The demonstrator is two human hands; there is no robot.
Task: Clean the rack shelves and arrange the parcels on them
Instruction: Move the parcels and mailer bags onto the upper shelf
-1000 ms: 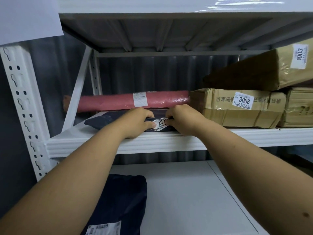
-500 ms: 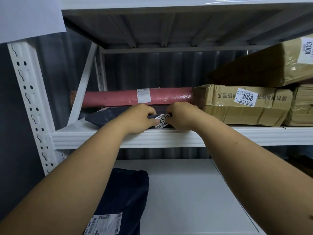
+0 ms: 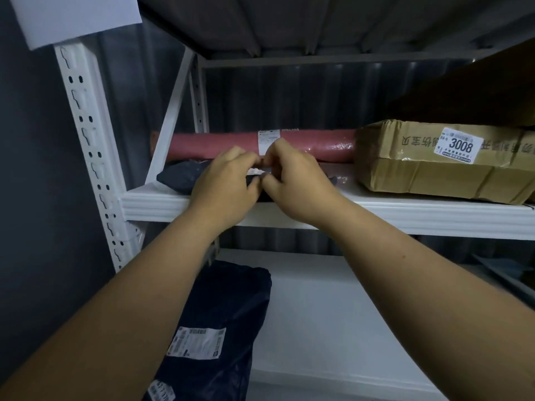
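Both hands, left (image 3: 228, 180) and right (image 3: 292, 180), are pinching the label (image 3: 256, 171) on the dark parcel (image 3: 182, 176), fingers curled; likely turning its number outward on the shelf (image 3: 405, 219), readable like the box (image 3: 434, 160).

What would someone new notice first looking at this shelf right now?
Both hands, left hand and right hand, meet at the shelf edge, pinching a white label on a dark flat parcel. Behind them lies a long pink roll. To its right sits a taped cardboard box marked 3008.
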